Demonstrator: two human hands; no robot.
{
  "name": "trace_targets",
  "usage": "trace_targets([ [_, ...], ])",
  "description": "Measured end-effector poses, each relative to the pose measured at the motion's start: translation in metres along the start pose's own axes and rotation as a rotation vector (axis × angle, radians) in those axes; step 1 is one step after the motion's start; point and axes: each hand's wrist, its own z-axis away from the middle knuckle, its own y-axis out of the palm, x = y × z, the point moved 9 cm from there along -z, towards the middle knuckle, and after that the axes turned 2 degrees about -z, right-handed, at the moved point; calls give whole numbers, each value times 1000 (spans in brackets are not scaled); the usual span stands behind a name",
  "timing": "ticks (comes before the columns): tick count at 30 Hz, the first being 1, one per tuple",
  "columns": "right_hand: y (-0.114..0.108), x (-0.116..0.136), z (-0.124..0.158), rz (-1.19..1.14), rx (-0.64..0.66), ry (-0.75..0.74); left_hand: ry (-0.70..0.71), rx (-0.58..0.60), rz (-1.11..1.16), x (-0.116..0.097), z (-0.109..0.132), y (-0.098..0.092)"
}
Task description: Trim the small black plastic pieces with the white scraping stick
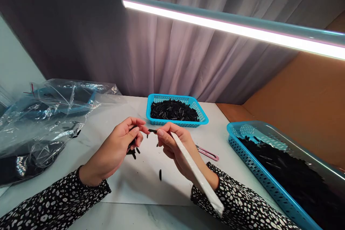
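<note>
My left hand [120,147] is curled around several small black strips, some of them showing between the fingers. My right hand [179,147] is closed on a long white stick [198,174] that looks wrapped and slants back over the wrist. A short black strip [152,130] lies between the fingertips of both hands; whether it is one loose piece or the tip of the stick I cannot tell. More black pieces [134,152] lie under my left hand, and a single black piece [160,174] rests on the white sheet [142,190] below.
A blue basket [176,123] of black pieces stands at the back. At the right is a larger blue basket [250,161], also holding black pieces. A pink cutter [208,152] lies near my right wrist. Clear plastic bags [61,104] fill the left; a lamp [229,27] hangs above.
</note>
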Motion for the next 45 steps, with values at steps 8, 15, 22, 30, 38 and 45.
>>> trace_targets([
  [8, 4, 1, 2, -85, -4, 22, 16, 149, -37, 5, 3, 10],
  [15, 2, 2, 2, -88, -20, 28, 61, 130, -13, 0, 1, 7],
  [22, 1, -3, 0, -148, -21, 77, 33, 88, 20, -2, 2, 7],
  [30, 5, 1, -1, -162, 20, 38, 101, 82, 36, -6, 3, 7],
  [38, 6, 4, 2, 81, 18, -60, 88, 97, 46, -5, 4, 10],
  [45, -1, 4, -1, 78, -24, -70, 12, 96, 96, -5, 5, 7],
])
